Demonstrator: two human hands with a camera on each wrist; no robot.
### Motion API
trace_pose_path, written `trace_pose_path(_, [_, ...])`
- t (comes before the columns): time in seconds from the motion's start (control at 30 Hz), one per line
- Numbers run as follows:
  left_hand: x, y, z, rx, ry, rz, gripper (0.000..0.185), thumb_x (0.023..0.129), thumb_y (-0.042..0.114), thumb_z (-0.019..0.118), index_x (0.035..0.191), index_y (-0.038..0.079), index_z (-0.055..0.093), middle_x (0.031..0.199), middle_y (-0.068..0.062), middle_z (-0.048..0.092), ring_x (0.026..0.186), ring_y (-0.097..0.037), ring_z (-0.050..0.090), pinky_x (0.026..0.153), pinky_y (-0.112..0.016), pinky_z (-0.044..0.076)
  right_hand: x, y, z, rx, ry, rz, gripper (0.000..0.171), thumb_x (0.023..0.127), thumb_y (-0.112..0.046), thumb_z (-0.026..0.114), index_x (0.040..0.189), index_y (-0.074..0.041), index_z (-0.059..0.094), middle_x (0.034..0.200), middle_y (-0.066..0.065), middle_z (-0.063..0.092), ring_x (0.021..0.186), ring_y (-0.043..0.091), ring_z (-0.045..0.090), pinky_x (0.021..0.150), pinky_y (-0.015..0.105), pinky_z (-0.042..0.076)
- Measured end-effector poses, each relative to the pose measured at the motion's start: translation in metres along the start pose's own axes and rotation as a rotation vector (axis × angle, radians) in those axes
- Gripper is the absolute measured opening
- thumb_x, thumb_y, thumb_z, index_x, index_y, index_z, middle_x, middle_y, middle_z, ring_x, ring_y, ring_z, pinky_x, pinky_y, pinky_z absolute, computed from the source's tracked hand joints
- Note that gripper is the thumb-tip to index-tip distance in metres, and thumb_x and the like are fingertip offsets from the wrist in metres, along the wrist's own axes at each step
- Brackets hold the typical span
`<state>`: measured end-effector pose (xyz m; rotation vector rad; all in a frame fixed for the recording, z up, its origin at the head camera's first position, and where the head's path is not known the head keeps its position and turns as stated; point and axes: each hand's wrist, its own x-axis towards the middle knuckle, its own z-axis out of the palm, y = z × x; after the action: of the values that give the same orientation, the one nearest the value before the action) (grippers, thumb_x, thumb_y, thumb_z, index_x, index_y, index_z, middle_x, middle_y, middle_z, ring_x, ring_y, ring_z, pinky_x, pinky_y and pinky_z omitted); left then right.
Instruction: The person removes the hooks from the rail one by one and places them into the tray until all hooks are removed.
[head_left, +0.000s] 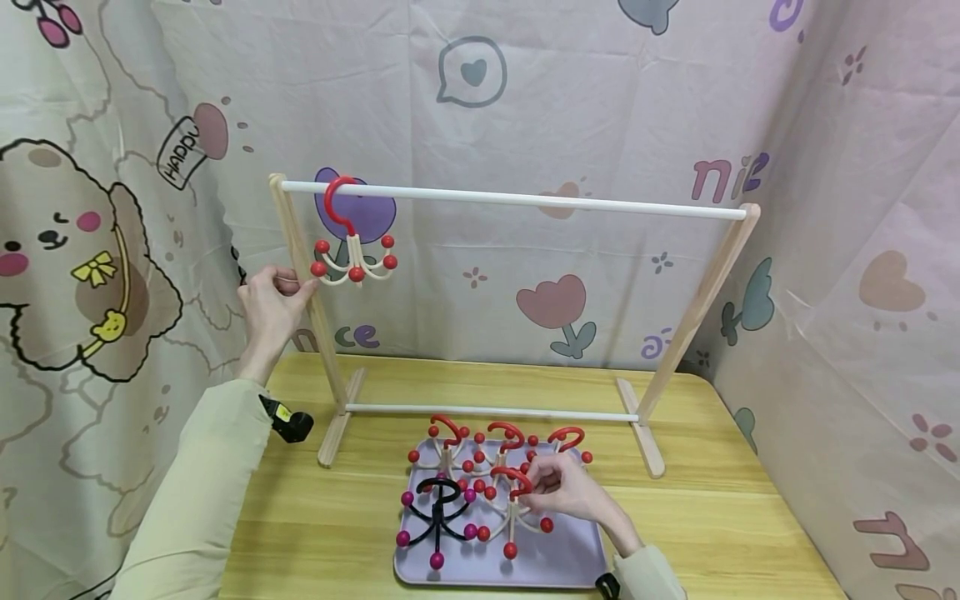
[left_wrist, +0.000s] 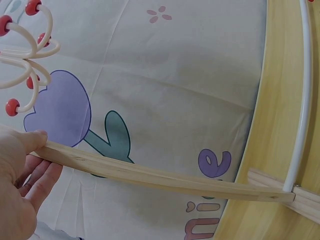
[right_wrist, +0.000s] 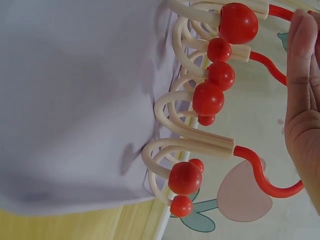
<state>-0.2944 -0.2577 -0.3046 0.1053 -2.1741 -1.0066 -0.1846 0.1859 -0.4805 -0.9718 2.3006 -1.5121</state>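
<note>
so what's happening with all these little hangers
A person is at a small wooden rack on a table. The left hand grips the rack's left post, beside one red-hooked hanger on the white rail. The right hand pinches another red hanger in the purple tray, where more red ones and a black hanger lie.

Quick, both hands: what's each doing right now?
Left hand: grip on the rack's wooden post.
Right hand: grip closed on a red-hooked hanger over the tray.
</note>
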Motion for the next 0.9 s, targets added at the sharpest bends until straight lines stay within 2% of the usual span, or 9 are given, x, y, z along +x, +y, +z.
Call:
trace_pose_path(0.17, [0.0007, -0.0009, 0.0000, 0.007, 0.009, 0.011, 0.033, 0.092, 0.019, 0.072, 0.107, -0.009, 0.066, 0.099, -0.031, 0.071, 0.091, -0.036, 0.062, 0.082, -0.030, 0.040, 0.0001, 0.0005, -0.0011, -0.023, 0.003, -0.005, 0.011, 0.082, -0.004, 0.076, 0.083, -0.001, 0.065, 0.079, 0.020, 0.071, 0.067, -0.002, 0.064, 0.063, 0.021, 0.056])
trace_pose_path(0.4, [-0.0010, 0.0001, -0.0015, 0.005, -0.008, 0.000, 0.032, 0.093, 0.018, 0.070, 0.109, -0.009, 0.065, 0.100, -0.031, 0.071, 0.095, -0.036, 0.062, 0.082, -0.027, 0.038, -0.0002, -0.0007, -0.0013, -0.058, 0.013, -0.012, 0.015, 0.082, -0.009, 0.079, 0.081, -0.004, 0.065, 0.075, 0.018, 0.068, 0.063, -0.003, 0.058, 0.059, 0.020, 0.052])
trace_pose_path(0.53, [-0.0016, 0.0003, -0.0020, 0.017, -0.011, -0.008, 0.032, 0.093, 0.020, 0.070, 0.109, -0.008, 0.066, 0.100, -0.029, 0.072, 0.086, -0.028, 0.062, 0.073, -0.020, 0.039, 0.0004, -0.0009, -0.0016, -0.070, 0.023, -0.019, 0.015, 0.083, -0.011, 0.079, 0.080, -0.005, 0.065, 0.074, 0.016, 0.069, 0.063, -0.004, 0.057, 0.058, 0.019, 0.051])
trace_pose_path(0.67, [-0.0017, 0.0010, -0.0024, 0.023, -0.008, -0.007, 0.032, 0.093, 0.020, 0.071, 0.109, -0.007, 0.066, 0.099, -0.028, 0.072, 0.082, -0.020, 0.059, 0.070, -0.016, 0.037, 0.0008, -0.0016, -0.0025, -0.059, 0.029, -0.040, 0.014, 0.085, -0.013, 0.079, 0.081, -0.005, 0.067, 0.073, 0.017, 0.069, 0.061, -0.005, 0.055, 0.055, 0.018, 0.049])
trace_pose_path(0.9, [-0.0012, 0.0015, -0.0024, 0.030, -0.009, -0.010, 0.033, 0.093, 0.021, 0.071, 0.109, -0.007, 0.066, 0.099, -0.028, 0.072, 0.082, -0.023, 0.061, 0.067, -0.014, 0.036, 0.0018, -0.0040, -0.0029, -0.016, 0.045, -0.061, 0.011, 0.087, -0.011, 0.077, 0.082, -0.004, 0.070, 0.070, 0.018, 0.069, 0.058, -0.006, 0.052, 0.050, 0.015, 0.042])
